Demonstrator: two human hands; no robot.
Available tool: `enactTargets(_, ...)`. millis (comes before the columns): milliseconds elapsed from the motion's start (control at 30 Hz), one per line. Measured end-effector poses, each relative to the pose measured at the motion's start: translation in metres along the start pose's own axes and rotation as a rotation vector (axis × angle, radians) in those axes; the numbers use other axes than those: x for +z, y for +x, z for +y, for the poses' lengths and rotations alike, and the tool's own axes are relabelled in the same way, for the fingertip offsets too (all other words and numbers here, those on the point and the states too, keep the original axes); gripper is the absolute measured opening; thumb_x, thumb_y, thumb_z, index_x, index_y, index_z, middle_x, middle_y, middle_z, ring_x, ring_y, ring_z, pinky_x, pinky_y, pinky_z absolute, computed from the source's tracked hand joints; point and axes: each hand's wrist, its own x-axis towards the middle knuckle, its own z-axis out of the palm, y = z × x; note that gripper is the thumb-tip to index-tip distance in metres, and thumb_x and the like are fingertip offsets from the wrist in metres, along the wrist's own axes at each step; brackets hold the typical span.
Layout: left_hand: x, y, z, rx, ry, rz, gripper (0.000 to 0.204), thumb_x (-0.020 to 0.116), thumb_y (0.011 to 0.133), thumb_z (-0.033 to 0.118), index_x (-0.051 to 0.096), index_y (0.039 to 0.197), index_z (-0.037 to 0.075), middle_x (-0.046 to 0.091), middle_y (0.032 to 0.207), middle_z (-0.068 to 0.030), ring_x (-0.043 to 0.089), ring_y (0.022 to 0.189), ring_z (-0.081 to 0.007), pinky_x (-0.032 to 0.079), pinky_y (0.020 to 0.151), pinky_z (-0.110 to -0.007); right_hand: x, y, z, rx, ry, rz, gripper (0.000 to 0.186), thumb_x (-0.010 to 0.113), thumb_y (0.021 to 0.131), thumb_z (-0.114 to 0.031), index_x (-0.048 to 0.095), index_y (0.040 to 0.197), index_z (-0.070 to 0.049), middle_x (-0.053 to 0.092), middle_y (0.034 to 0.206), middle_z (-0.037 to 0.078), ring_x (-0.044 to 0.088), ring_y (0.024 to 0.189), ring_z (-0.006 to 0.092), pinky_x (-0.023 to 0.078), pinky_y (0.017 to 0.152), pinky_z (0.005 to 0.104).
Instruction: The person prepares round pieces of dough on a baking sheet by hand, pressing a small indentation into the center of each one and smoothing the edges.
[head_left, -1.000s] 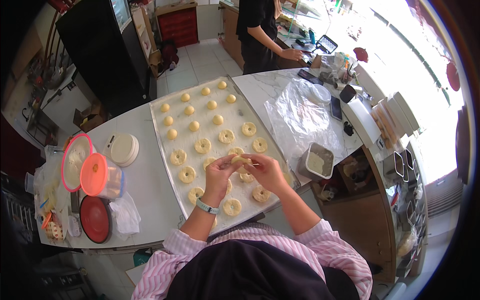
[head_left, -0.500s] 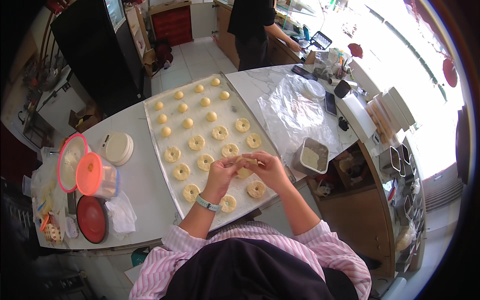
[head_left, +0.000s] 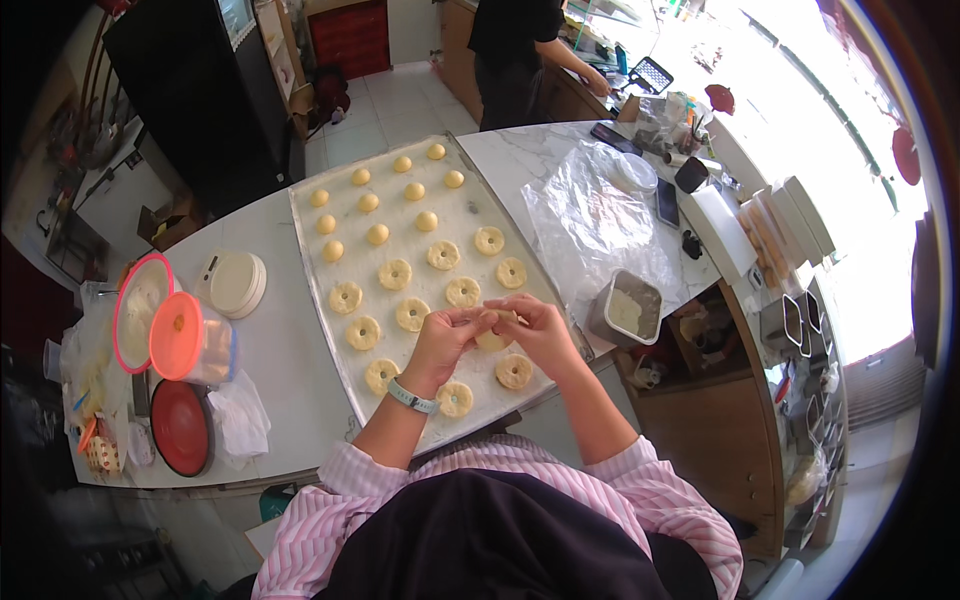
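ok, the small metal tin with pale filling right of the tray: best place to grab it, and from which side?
Probably the metal tin by its two long walls near the rim, from straight above. It sits upright and open-topped with pale filling inside, so a top pinch keeps it level. The baking tray and plastic sheet crowd its left and far sides; both hands, left hand and right hand, are on a dough piece.

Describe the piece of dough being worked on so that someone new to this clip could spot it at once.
Find the long baking tray on the white counter. At its near end, the left hand and right hand meet over one dough piece. It alone is pinched between fingers; the others lie loose in rows.
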Motion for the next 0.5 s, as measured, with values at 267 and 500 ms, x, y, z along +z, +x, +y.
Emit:
enactTargets(267, -0.002, 0.004, -0.002, -0.008, 0.01, -0.007, 0.023, 0.067, 0.083, 0.013, 0.065, 0.1, -0.003, 0.067, 0.09, -0.0085, 0.064, 0.081, -0.0129, 0.053, 0.074, -0.025, -0.001, 0.002, 0.002, -0.016, -0.015, -0.016, 0.028, 0.064, 0.084, -0.009, 0.061, 0.108, 0.005, 0.065, 0.095, 0.008, 0.061, 0.081, 0.0095, 0.047, 0.073, 0.0227)
enactTargets(500, -0.006, 0.005, 0.001, -0.047, 0.027, 0.013, 0.023, 0.066, 0.084, 0.013, 0.065, 0.101, -0.002, 0.067, 0.09, -0.0087, 0.063, 0.083, -0.0128, 0.053, 0.074, -0.025, -0.001, 0.006, 0.006, 0.028, 0.061, -0.02, 0.028, 0.064, 0.084, -0.009, 0.062, 0.108, 0.005, 0.065, 0.089, 0.006, 0.061, 0.079, 0.01, 0.047, 0.072, 0.0226)
